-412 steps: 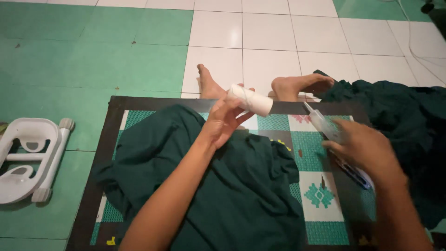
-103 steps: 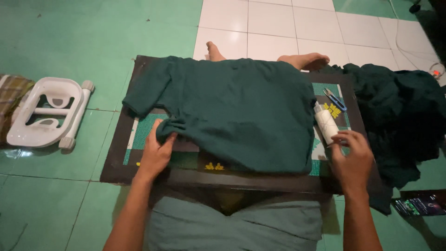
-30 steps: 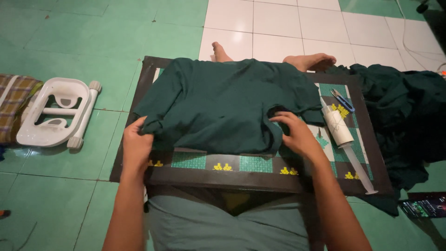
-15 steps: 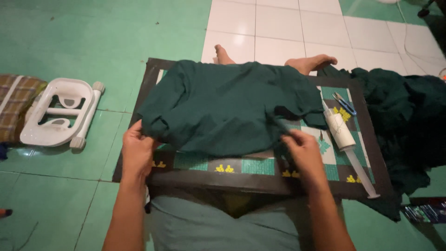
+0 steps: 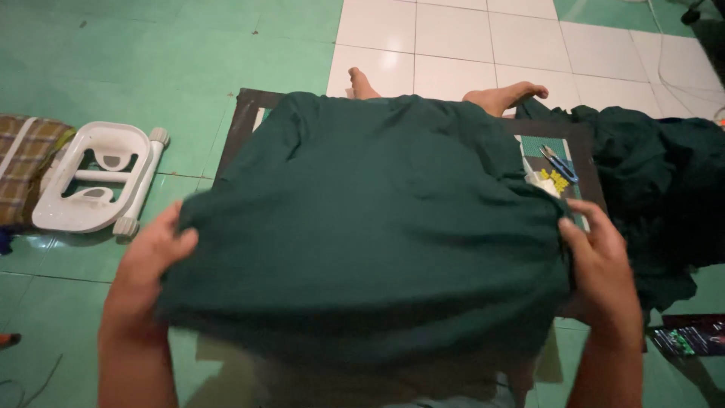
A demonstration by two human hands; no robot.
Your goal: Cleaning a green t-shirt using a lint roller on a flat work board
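Left hand point(image 5: 147, 261) and right hand point(image 5: 602, 264) each grip a near corner of the dark green cloth point(image 5: 370, 219), lifted toward the camera, far end draped over the dark-framed mat point(image 5: 240, 121) on the floor. White plastic stool point(image 5: 94, 177) left, blue-handled scissors point(image 5: 557, 162) right.

left hand point(image 5: 147, 264) gripping near edge of dark green cloth point(image 5: 370, 227) | right hand point(image 5: 600, 264) gripping its other corner | white plastic stool point(image 5: 94, 177) overturned beyond my left hand | blue scissors point(image 5: 557, 162) beyond my right
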